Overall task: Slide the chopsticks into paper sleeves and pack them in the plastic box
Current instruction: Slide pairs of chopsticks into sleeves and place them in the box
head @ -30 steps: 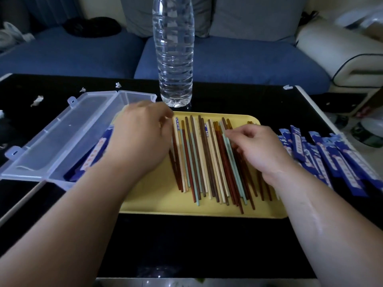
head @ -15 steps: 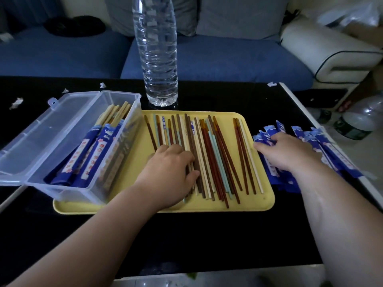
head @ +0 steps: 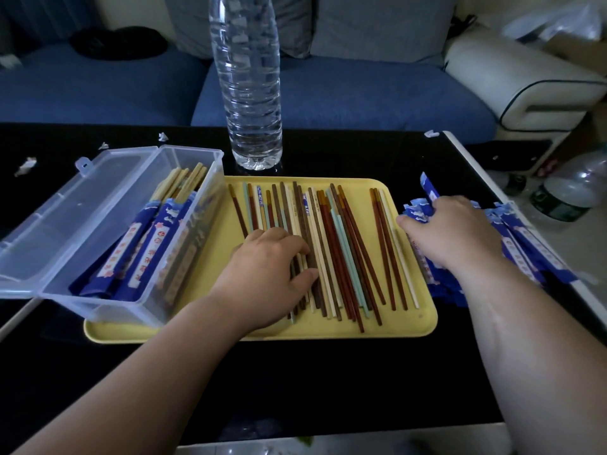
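Several loose chopsticks (head: 345, 244) in brown, red, cream and teal lie side by side on a yellow tray (head: 423, 323). My left hand (head: 266, 274) lies over the left part of the row, fingers and thumb curled round a few sticks. A clear plastic box (head: 98, 205) with its lid open stands on the tray's left end. It holds sleeved chopsticks (head: 154, 244). My right hand (head: 453, 234) is on the pile of blue paper sleeves (head: 532, 251) right of the tray and grips a sleeve whose end sticks up past the fingers.
A tall clear water bottle (head: 249, 80) stands just behind the tray. The table top is black glass with small paper scraps (head: 26, 164) at the far left. A blue sofa (head: 361, 93) runs along the far side. Another bottle (head: 571, 188) lies on the floor to the right.
My left hand came from the box down onto the chopsticks near the tray's front. My right hand left the chopsticks and reached right onto the sleeve pile.
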